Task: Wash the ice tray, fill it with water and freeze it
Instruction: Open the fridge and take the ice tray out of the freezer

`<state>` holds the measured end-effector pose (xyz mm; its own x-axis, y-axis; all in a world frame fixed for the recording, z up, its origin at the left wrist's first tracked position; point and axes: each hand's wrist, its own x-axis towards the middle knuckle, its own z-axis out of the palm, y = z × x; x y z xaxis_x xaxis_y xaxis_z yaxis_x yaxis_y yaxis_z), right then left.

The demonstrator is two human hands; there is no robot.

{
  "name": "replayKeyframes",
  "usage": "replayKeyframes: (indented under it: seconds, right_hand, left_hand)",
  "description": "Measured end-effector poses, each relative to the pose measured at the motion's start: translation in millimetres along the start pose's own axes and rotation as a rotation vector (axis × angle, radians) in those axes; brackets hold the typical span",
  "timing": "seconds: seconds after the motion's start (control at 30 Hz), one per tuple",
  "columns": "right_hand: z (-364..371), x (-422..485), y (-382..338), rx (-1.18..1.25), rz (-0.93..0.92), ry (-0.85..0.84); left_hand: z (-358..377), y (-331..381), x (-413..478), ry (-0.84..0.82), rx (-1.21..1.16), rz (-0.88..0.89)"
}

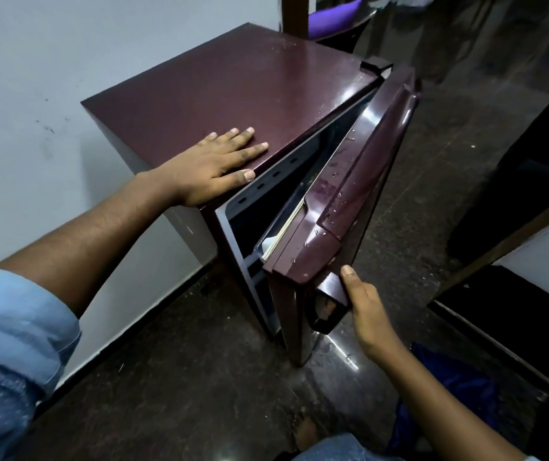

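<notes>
At the front of the fridge (233, 94), the door (366, 168) stands partly ajar, hinged on the fridge's far side, with its free edge swung toward the person. The left hand (214, 164) lies flat on the fridge top near its front edge, fingers straight and spread, its grip apart and holding nothing. The right hand (364, 307) is at the handle (328, 302) on the door's near lower corner, its grip clamped on it with the thumb up along the edge.

The ice tray is nowhere in view. It may be inside the fridge, but the gap shows only a dark interior, so which way it points and how its long axis runs cannot be told.

The step in hand looks like working the door, either to fetch the tray or to shut it in, and one frame does not settle which. Water drops sit on the door's top edge. The next move calls for a steady swing on the handle while the flat hand braces the fridge against sliding on the floor (200, 377)
</notes>
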<state>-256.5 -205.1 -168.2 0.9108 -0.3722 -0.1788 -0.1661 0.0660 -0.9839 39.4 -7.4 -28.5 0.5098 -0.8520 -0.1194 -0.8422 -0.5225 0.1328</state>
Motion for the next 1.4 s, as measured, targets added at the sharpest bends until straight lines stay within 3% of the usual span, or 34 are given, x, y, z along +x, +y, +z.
replayKeyframes:
  seconds: [0.2,0.33,0.5,0.63,0.77,1.07,1.23,1.4]
  right_hand:
    - [-51.7,-19.2,3.5,-0.165,0.130,0.022]
    - [-96.2,-36.3,-16.7,-0.492,0.271,0.101]
    - [-146.3,-83.1,-63.8,-0.768,0.206,0.450]
    - [-161.6,-118.6,-77.8,-0.812,0.041,0.628]
    - [-161.2,-140.0,-89.3,-0.920,-0.077,0.691]
    - [-173.5,-108.4,-107.2,-1.221,-0.088,0.664]
    - [-227.8,-57.8,-111.1,-1.360,0.064,0.715]
    - [-287.6,-19.9,-105.9,-1.417,0.061,0.808]
  left_hand:
    - [9.0,37.2,19.4,0.032,0.027,-0.181]
    - [11.1,103.0,46.6,0.143,0.220,0.083]
    - [9.5,173.0,80.3,0.223,0.348,0.456]
    - [13.0,209.9,103.4,0.213,0.377,0.533]
    - [23.7,253.7,126.0,0.163,0.260,0.586]
    - [41.9,329.0,188.1,0.229,0.022,0.616]
    - [48.1,372.2,223.9,0.306,-0.044,0.562]
    - [61.5,399.6,261.2,0.475,-0.074,0.508]
